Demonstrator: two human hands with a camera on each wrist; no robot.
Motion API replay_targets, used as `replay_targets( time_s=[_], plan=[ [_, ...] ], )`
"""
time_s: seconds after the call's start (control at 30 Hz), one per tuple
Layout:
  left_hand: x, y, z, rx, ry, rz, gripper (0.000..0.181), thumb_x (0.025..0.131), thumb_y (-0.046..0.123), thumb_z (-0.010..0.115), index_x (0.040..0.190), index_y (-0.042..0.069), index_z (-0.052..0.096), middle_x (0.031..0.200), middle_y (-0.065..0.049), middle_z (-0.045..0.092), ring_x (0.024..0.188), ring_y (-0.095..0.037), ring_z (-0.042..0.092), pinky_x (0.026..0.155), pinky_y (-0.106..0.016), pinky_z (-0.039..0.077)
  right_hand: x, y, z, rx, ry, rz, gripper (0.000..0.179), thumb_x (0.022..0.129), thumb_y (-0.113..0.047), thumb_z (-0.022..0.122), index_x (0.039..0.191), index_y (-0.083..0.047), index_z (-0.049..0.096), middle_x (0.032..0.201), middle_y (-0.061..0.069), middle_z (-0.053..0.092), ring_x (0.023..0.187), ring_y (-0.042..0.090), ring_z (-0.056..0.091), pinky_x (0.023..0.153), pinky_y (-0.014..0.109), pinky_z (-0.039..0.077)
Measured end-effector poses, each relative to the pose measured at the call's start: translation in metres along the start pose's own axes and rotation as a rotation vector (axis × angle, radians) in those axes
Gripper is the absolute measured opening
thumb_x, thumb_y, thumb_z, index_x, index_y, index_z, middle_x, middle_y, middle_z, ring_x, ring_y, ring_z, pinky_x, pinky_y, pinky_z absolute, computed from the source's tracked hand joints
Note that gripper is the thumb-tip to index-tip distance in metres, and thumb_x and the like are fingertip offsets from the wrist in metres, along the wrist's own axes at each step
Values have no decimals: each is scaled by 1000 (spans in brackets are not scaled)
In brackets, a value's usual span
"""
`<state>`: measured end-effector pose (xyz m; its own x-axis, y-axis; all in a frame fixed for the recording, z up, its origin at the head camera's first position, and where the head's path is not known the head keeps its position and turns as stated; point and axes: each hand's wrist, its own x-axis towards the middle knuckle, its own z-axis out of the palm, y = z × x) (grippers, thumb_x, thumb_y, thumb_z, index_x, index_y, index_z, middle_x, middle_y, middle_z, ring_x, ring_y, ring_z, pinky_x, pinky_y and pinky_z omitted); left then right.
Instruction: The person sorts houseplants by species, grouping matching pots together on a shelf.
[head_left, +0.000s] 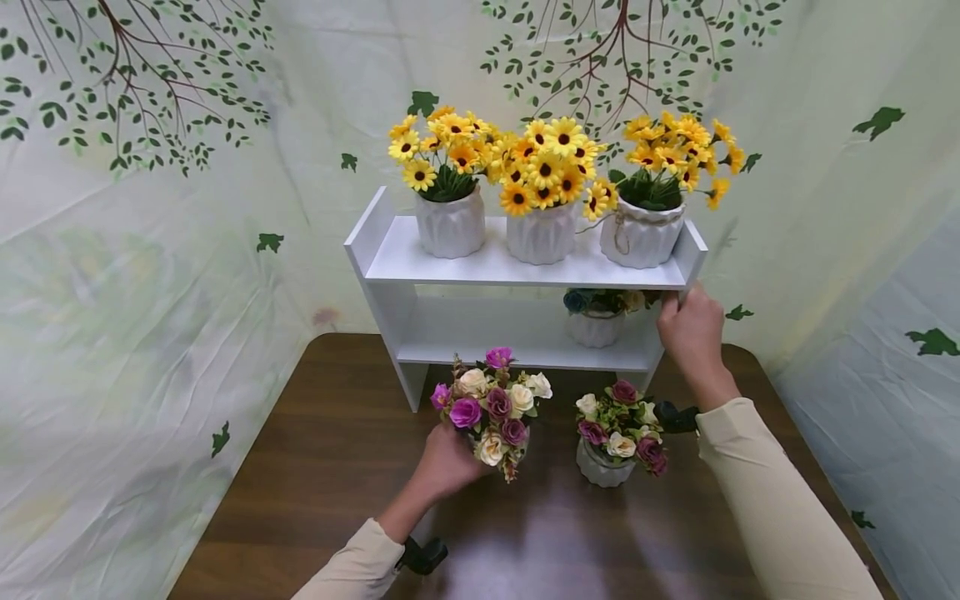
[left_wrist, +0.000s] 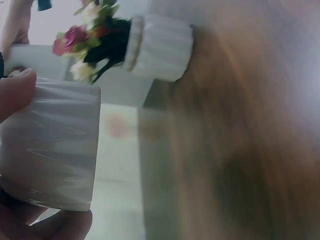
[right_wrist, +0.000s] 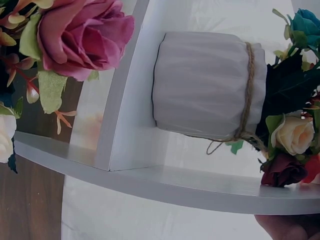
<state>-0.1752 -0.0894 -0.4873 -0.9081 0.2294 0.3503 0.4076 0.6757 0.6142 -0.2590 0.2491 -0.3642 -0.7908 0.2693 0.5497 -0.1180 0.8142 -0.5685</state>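
My left hand (head_left: 450,460) grips a white pot (left_wrist: 52,145) of purple and cream artificial roses (head_left: 498,404), in front of the shelf. In the left wrist view the thumb (left_wrist: 17,95) and fingers wrap the pot's sides, held above the table. My right hand (head_left: 693,333) holds the right side panel of the white two-tier shelf (head_left: 480,271) below its upper board; the right wrist view shows only a bit of that hand (right_wrist: 290,227) past the panel. On the lower tier, near the right hand, stands a pot (right_wrist: 207,85) with twine round its rim and mixed roses.
Three white pots (head_left: 450,225) of yellow daisy-like flowers (head_left: 551,162) line the upper board. Another pot (head_left: 603,465) with maroon and cream roses stands on the brown wooden table (head_left: 300,500), right of the left hand. A leaf-printed cloth (head_left: 150,292) hangs behind.
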Motion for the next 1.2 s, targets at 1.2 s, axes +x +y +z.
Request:
replay_targets(
  time_s=[1.2],
  plan=[
    [98, 28, -46, -109, -68, 18, 84, 63, 32, 91, 134, 6, 53, 123, -14, 69, 114, -28, 66, 95, -42, 55, -1, -2, 0, -10, 8, 14, 34, 100, -12, 44, 104, 16, 62, 86, 38, 62, 73, 52, 57, 61, 57, 43]
  ],
)
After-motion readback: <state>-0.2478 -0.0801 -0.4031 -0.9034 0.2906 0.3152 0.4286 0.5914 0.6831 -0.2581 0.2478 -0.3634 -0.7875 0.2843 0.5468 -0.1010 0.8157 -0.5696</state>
